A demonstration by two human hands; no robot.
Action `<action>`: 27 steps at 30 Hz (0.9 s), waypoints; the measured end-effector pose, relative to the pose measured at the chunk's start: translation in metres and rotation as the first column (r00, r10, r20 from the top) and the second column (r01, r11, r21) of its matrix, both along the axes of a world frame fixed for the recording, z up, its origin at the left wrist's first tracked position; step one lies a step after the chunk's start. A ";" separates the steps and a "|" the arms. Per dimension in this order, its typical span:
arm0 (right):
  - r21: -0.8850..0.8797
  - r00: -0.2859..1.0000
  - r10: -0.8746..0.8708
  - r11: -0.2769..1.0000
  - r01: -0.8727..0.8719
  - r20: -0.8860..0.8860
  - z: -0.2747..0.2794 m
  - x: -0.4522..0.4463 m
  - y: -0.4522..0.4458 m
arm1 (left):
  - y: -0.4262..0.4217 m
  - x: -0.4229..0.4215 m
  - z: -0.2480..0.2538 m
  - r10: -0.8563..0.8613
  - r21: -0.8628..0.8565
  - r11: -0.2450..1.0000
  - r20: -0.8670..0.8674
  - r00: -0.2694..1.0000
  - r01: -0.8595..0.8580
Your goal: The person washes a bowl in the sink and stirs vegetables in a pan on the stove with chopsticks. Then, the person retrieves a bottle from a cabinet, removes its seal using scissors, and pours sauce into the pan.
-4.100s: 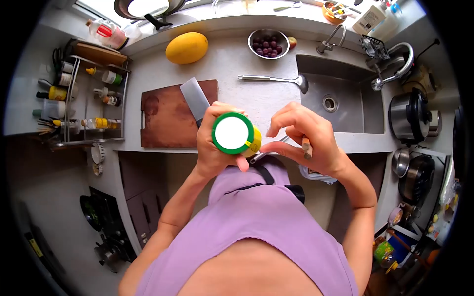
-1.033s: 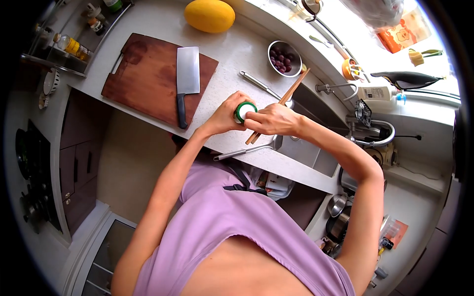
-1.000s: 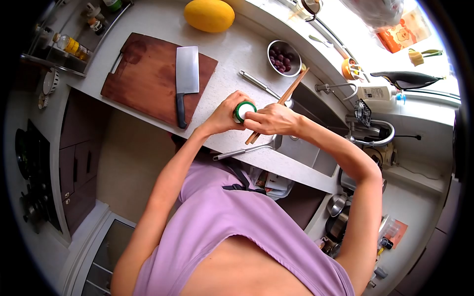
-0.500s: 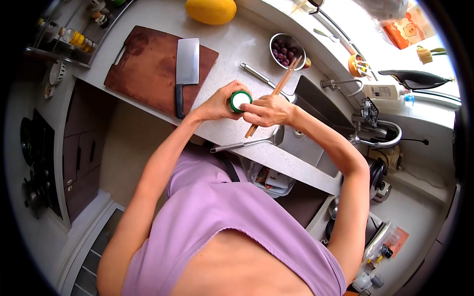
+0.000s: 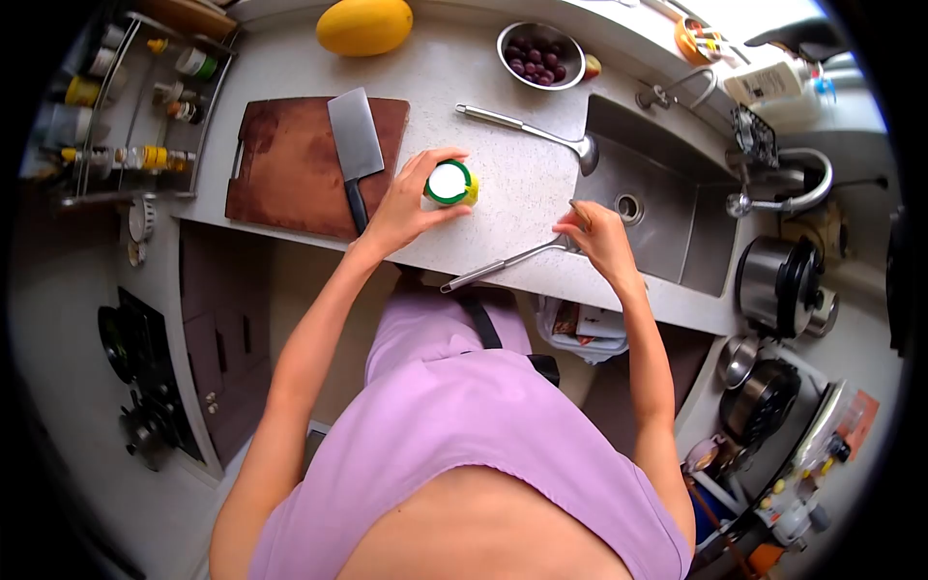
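My left hand (image 5: 414,201) curls around a small jar (image 5: 449,182) on the counter, beside the cutting board. The jar has a green rim, a bright white round top and a bit of yellow on its side. I cannot tell whether the white is a lid or the contents. Near the sink's front left corner, my right hand (image 5: 604,240) is closed on wooden chopsticks (image 5: 581,214), of which only a short brown end shows. Just beneath that hand lies a long-handled spatula (image 5: 503,268), its head partly hidden.
A cleaver (image 5: 356,135) rests on the brown cutting board (image 5: 280,169). Behind are a yellow melon (image 5: 364,26) and a metal bowl (image 5: 502,50) of dark round fruit. A ladle (image 5: 522,126) reaches over the edge of the steel sink (image 5: 667,208). A bottle rack (image 5: 217,97) stands left.
My right hand has left the jar's top and moved right, toward the sink edge, with the chopsticks. The left hand stays around the jar. The view has shifted.
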State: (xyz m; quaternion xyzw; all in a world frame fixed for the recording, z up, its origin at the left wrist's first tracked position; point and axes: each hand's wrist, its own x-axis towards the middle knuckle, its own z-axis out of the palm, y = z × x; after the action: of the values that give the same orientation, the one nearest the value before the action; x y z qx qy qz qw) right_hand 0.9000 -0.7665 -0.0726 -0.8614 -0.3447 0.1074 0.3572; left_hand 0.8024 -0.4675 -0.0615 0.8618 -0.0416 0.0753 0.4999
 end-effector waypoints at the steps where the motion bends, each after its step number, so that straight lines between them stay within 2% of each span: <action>1: -0.138 0.987 -0.116 0.985 0.100 -0.113 -0.006 -0.007 -0.009 | 0.000 0.001 -0.003 -0.025 0.015 1.000 -0.011 1.000 0.025; 2: -0.281 0.948 -0.239 0.944 0.175 -0.212 -0.012 -0.016 -0.016 | 0.002 0.001 -0.009 0.011 -0.030 0.999 0.007 1.000 -0.011; 3: -0.265 0.940 -0.257 0.944 0.195 -0.224 -0.013 -0.025 -0.018 | 0.005 0.003 -0.014 0.048 -0.073 0.996 0.026 0.998 -0.046; 4: -0.109 0.929 -0.254 0.966 0.233 -0.268 -0.007 -0.034 -0.017 | 0.007 0.005 -0.011 0.095 -0.179 0.980 0.012 0.995 -0.091; 5: 0.048 0.919 -0.243 0.962 0.270 -0.309 0.000 -0.042 -0.016 | 0.009 0.003 -0.005 0.113 -0.340 0.931 -0.080 0.990 -0.133; 7: 0.049 0.904 -0.221 0.965 0.256 -0.366 0.023 -0.053 -0.010 | 0.018 0.000 0.007 0.088 -0.501 0.855 -0.115 0.989 -0.134; 9: 0.218 0.862 -0.118 0.943 0.253 -0.492 0.035 -0.062 0.000 | 0.022 -0.003 0.017 0.069 -0.513 0.851 -0.096 0.993 -0.109; 11: 0.267 0.837 -0.051 0.936 0.231 -0.545 0.037 -0.068 0.010 | 0.014 -0.008 0.031 -0.019 -0.663 0.748 -0.070 0.997 -0.032; 13: 0.381 0.837 0.117 0.917 0.116 -0.535 0.045 -0.071 0.023 | -0.005 -0.012 0.053 0.027 -0.619 0.776 -0.155 0.988 -0.118; 17: 0.456 0.659 0.341 0.890 0.003 -0.670 0.072 -0.069 0.045 | -0.025 -0.020 0.073 0.027 -0.626 0.766 -0.192 0.981 -0.144; 18: 0.456 0.661 0.343 0.890 0.000 -0.668 0.073 -0.069 0.047 | -0.028 -0.021 0.076 0.028 -0.638 0.756 -0.188 0.982 -0.144; 20: 0.490 0.458 0.432 0.871 0.010 -0.777 0.073 -0.069 0.052 | -0.032 -0.023 0.082 0.035 -0.646 0.750 -0.174 0.984 -0.141; 22: 0.536 0.442 0.480 0.844 0.003 -0.758 0.068 -0.073 0.058 | -0.036 -0.025 0.091 0.043 -0.653 0.742 -0.176 0.983 -0.149; 24: 0.594 0.368 0.558 0.804 -0.017 -0.744 0.073 -0.075 0.061 | -0.036 -0.027 0.094 0.049 -0.660 0.735 -0.176 0.983 -0.155; 27: 0.558 0.333 0.541 0.828 -0.052 -0.772 0.074 -0.076 0.063 | -0.036 -0.029 0.097 0.040 -0.678 0.726 -0.128 0.991 -0.116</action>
State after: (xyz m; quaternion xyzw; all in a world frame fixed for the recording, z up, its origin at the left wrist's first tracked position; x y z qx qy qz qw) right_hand 0.8239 -0.7033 0.0012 -0.4726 -0.2625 0.5446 0.6412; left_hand 0.7731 -0.5036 0.0352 0.6212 0.0514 0.0612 0.7796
